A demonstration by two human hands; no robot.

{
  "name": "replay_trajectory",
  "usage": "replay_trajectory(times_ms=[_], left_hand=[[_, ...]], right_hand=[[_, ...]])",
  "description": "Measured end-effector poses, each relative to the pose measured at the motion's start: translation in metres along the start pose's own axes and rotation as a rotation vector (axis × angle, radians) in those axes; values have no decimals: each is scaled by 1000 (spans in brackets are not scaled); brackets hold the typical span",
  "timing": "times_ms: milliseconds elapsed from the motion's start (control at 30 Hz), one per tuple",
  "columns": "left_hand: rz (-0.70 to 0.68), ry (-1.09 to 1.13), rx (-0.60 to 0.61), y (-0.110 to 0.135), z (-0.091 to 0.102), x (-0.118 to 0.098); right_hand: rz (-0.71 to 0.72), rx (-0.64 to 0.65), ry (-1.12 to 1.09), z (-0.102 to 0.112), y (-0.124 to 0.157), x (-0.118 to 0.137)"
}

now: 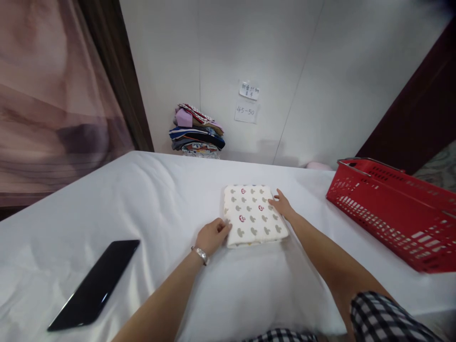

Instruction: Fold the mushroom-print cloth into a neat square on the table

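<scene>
A folded white cloth (254,213), printed with grey and red mushroom-like shapes, lies flat on the white-covered table (160,199). At its left edge my left hand (213,234) has its fingers curled in, with thumb and fingertips against the fabric. A silvery bracelet (201,255) circles that wrist. My right hand (282,205) rests along the right edge, thumb on the cloth and fingers apart. The cloth's underside is hidden.
A red plastic basket (392,209) stands at the right. A black glossy slab (96,285) lies at the left front. Folded clothes (197,133) are stacked against the wall, near two paper signs (246,111). A pink curtain (60,95) hangs at the left.
</scene>
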State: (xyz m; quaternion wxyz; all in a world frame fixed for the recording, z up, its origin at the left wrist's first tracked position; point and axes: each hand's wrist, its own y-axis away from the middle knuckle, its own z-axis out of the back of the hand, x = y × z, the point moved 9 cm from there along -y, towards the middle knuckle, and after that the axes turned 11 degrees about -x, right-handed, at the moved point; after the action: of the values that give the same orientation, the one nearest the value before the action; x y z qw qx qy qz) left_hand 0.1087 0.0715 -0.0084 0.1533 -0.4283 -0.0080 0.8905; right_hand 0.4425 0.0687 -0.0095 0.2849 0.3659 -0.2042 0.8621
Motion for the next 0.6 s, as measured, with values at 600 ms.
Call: replay_trajectory(times_ms=[600], left_hand=[[-16,-43,14,-2,0,-1]], right_hand=[[65,-8,408,8,12,6]])
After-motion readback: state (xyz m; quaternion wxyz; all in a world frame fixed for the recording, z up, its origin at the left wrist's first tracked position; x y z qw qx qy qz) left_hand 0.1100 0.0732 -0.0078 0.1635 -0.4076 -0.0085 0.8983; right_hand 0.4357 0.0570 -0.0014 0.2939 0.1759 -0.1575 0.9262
